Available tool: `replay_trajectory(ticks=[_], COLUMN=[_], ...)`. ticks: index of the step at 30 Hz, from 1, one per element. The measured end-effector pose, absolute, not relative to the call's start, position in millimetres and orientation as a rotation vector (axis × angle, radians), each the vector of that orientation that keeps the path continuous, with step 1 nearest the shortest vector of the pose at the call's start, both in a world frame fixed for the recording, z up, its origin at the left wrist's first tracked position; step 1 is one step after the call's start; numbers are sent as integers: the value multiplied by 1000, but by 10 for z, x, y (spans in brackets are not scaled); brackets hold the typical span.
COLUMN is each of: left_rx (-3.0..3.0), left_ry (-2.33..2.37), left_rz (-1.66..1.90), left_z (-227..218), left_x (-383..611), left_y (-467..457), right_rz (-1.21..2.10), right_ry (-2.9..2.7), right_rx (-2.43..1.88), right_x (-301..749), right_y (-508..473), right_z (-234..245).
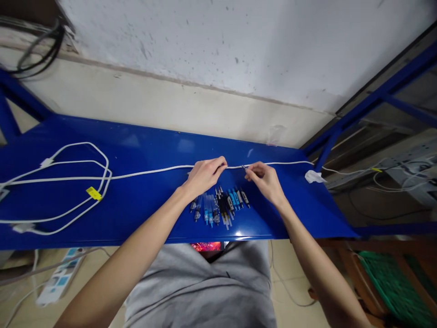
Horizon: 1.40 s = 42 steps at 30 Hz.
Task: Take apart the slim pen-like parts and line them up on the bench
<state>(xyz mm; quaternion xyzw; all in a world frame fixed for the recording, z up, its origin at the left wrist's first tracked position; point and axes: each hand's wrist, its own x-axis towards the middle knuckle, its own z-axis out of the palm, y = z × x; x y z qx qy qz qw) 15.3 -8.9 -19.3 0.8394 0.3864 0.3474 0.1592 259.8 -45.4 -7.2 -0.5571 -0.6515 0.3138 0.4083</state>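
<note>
A white cable (150, 172) runs across the blue metal shelf (136, 205). My left hand (204, 175) pinches this cable at its middle. My right hand (264, 178) pinches a small dark part at the cable just to the right, its fingertips close to those of the left hand. Below both hands lies a row of several small pens or connectors (220, 205), blue, black and clear, near the shelf's front edge.
The cable loops at the shelf's left with a yellow tag (93, 193) and a white block (45, 162). A white plug (314, 176) lies at the right end. A power strip (59, 278) lies on the floor at left. A green crate (392, 287) stands lower right.
</note>
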Motion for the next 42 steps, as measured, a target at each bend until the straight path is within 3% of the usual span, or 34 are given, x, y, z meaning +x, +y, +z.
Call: replay_trajectory(ticks=[3,7,15,24,36,42], left_rx=[2403,2397,2426,2432,2376,2486], left_ry=[1185,1255,1265,1250,1155,994], left_rz=[1027,1059,981,904,987,845], left_z=[-197,-206,-211,-245,-269,-206], left_x=[123,76,95,103,119,201], left_y=[-48,0,-14,-7,-1,-75], right_rz=[751,935,948,1011,757,583], right_ry=[-1745,-1638,-1317,-1349,-1633,-1867], right_rx=[-1194,-1005,-1066,-1028,-1044,-978], right_x=[2441,2227,2156,2162,2230,2130], right_y=[-109,143,3,29,-24,-136], right_z=[-17,-155,-391,-415,-295,-294])
